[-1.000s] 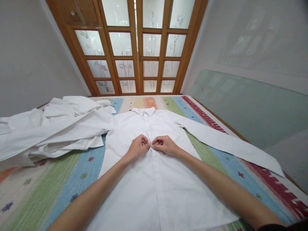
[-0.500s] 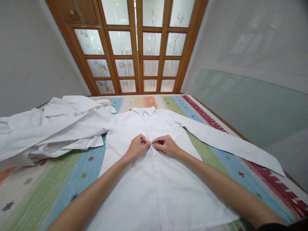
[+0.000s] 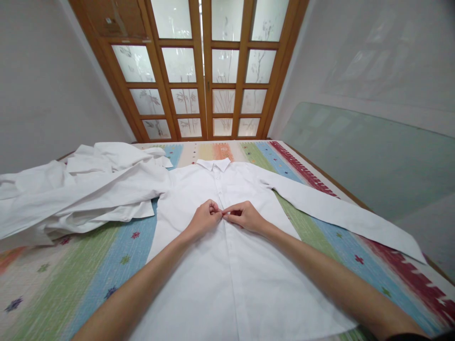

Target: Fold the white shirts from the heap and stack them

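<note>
A white long-sleeved shirt (image 3: 199, 289) lies spread face up, its collar (image 3: 213, 164) pointing away from me. At mid-chest, my left hand (image 3: 206, 217) pinches the front placket from the left side. My right hand (image 3: 245, 216) pinches the same spot from the right, its fingertips meeting those of the left. Whatever button or buttonhole sits between the fingertips is hidden. Buttons show on the placket above the hands, up towards the collar. The shirt's right-hand sleeve (image 3: 341, 213) stretches out flat to the right.
Beneath the shirt is a striped, colourful cloth (image 3: 95, 255). A heap of white garments (image 3: 103, 161) lies on the left, meeting the shirt's left sleeve. Beyond the far edge stand wooden glass-paned doors (image 3: 206, 94). A pale green panel (image 3: 355, 147) leans along the right wall.
My right fingertips have moved slightly left and now touch the left fingertips. The left hand keeps its pinch, and the shirt lies as before.
</note>
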A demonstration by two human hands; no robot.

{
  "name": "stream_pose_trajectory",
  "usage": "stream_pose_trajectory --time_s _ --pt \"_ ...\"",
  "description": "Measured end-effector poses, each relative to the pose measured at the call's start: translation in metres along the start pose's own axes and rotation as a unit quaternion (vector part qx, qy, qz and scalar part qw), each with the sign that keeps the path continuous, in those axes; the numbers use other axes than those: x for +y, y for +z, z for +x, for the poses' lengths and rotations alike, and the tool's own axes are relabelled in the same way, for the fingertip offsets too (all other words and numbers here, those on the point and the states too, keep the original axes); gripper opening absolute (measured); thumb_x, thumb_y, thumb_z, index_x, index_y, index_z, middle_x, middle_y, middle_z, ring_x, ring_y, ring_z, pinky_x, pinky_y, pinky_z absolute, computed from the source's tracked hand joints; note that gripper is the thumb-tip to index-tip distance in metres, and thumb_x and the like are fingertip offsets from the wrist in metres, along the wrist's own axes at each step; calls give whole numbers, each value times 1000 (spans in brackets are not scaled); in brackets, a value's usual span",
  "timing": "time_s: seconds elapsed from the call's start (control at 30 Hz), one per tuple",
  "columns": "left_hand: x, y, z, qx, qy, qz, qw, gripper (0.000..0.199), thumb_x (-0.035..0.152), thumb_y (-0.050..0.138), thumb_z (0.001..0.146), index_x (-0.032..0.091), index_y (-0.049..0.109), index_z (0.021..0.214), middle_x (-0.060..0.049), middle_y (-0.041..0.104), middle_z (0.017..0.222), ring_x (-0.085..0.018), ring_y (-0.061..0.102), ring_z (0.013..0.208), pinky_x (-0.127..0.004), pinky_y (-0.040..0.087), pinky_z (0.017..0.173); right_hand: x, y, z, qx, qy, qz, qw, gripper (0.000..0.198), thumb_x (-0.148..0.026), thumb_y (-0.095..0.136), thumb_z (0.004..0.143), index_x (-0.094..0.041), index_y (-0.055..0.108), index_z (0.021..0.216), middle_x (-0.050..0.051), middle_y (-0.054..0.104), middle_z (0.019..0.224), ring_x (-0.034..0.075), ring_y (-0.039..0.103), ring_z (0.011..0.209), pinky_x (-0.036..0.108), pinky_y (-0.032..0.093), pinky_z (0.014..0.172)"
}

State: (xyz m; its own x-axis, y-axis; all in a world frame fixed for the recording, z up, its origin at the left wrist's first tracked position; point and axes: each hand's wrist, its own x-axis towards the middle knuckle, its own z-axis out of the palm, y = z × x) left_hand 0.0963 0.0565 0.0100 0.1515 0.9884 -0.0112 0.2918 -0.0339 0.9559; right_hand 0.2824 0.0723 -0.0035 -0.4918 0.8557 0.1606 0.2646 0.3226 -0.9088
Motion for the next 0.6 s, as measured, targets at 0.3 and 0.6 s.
stream_pose_trajectory --time_s 0.3,0.6 --pt "11 -2 -6 1 42 127 991 8 16 60 67 18 65 74 0 64 68 -14 56 65 -24 43 63 -6 -3 3 36 15 -11 999 21 -12 56 69 -17 63 88 -3 62 70 6 49 44 17 36 43" --pt "8 -3 -6 -18 103 205 973 15 18 61 72 18 73 81 -3 68 79 -16 59 72 -26 45 71 -2 -6 5 33 -30 -101 994 10 -10 63 67 -16 68 72 1 64 73 8 50 55 20 40 53"
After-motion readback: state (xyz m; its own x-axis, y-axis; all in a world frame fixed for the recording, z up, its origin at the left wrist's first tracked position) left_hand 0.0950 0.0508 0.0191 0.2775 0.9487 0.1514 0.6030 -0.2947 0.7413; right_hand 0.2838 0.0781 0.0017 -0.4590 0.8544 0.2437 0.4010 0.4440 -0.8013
